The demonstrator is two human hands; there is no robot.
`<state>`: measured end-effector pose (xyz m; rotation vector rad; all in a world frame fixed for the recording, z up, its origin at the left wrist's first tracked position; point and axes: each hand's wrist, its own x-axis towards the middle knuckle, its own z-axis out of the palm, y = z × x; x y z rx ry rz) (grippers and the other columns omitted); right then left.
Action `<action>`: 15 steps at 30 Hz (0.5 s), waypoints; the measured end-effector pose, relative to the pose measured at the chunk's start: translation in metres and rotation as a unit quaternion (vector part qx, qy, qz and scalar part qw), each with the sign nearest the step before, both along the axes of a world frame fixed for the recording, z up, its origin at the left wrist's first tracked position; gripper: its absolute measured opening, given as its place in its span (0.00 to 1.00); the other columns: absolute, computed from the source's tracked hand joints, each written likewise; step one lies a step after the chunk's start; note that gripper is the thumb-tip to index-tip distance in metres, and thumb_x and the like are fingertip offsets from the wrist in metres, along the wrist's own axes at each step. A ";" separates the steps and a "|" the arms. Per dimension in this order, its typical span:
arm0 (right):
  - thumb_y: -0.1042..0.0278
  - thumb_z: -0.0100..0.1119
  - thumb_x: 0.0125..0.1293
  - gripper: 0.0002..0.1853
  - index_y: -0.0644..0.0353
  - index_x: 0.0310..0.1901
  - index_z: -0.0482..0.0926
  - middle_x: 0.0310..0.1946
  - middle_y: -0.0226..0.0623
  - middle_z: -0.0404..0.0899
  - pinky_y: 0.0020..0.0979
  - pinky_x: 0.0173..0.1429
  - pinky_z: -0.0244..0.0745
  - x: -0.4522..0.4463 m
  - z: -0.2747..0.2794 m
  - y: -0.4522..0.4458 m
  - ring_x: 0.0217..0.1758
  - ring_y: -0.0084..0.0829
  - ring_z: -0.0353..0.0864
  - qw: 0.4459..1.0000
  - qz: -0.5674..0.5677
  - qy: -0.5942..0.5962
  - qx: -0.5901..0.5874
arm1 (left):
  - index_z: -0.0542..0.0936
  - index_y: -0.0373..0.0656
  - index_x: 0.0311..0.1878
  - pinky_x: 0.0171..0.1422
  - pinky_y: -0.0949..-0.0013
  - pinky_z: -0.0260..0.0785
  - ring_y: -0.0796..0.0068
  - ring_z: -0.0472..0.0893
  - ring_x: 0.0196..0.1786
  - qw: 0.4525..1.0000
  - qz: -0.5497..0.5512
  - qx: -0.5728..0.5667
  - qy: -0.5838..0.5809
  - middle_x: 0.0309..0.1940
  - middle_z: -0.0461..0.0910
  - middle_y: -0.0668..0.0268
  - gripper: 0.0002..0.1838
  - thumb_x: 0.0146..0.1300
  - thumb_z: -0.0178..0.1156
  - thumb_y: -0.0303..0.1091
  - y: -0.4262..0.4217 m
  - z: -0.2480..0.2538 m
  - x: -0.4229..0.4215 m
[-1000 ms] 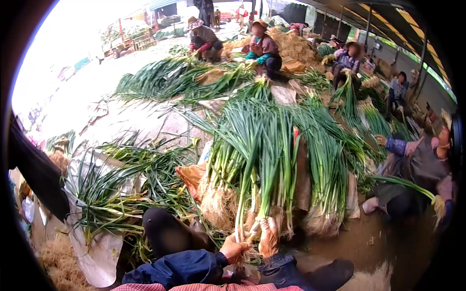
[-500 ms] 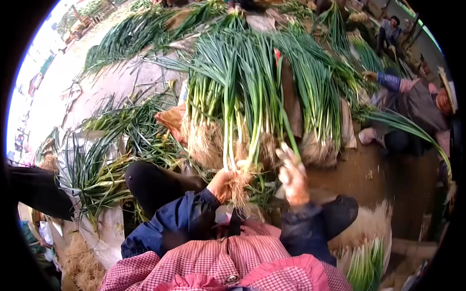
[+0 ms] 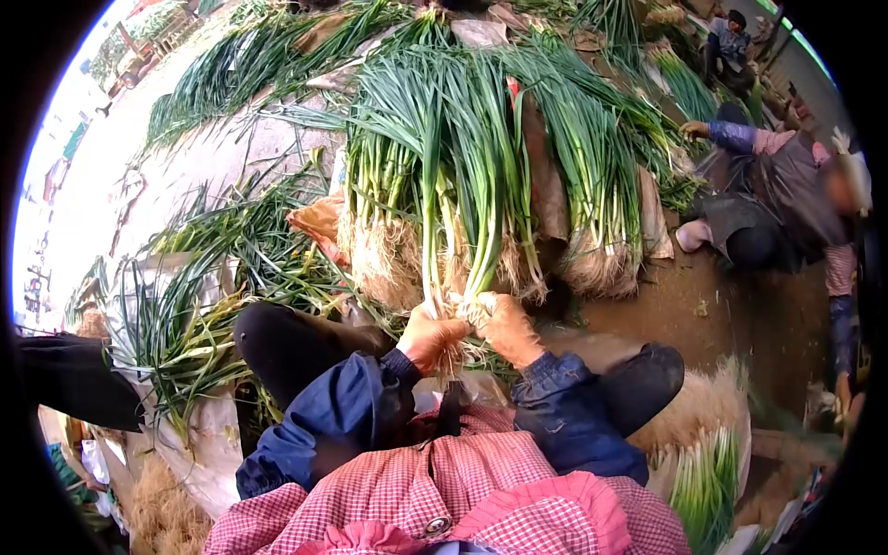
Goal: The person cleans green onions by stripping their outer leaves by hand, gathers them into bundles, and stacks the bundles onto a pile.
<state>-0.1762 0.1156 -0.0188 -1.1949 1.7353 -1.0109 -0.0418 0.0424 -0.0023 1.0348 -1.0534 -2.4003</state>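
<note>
Low in the middle of the head view, my left hand [image 3: 432, 337] is closed round the root end of several green onions [image 3: 431, 222]. Beside it, my right hand [image 3: 505, 327] grips the white lower stalks of the same onions, its fingers close to the left ones. Pale roots hang beneath my left hand. The long green leaves point away from me. Just beyond the hands lies a row of onion bundles, with a root mass [image 3: 381, 264] to the left and another bundle [image 3: 597, 185] to the right.
Loose leaves [image 3: 268, 240] lie at the left. My dark boots are either side of my hands. A co-worker [image 3: 777, 194] sits at the right, another [image 3: 729, 46] farther back. More onions [image 3: 708, 490] with roots lie at the lower right, and a root pile [image 3: 166, 509] at the lower left.
My right hand has come left from the single stalk and closed on the onions beside my left hand. The co-worker at the right has lowered the far arm. Earlier, the view tilted down.
</note>
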 end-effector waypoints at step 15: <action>0.67 0.60 0.55 0.16 0.64 0.42 0.70 0.36 0.33 0.74 0.17 0.28 0.71 -0.022 0.034 -0.040 0.26 0.19 0.70 0.940 -0.198 -0.273 -0.049 | 0.72 0.33 0.40 0.36 0.72 0.71 0.70 0.74 0.33 0.939 0.054 0.265 0.212 0.31 0.73 0.60 0.15 0.46 0.54 0.20 -0.005 -0.031 0.020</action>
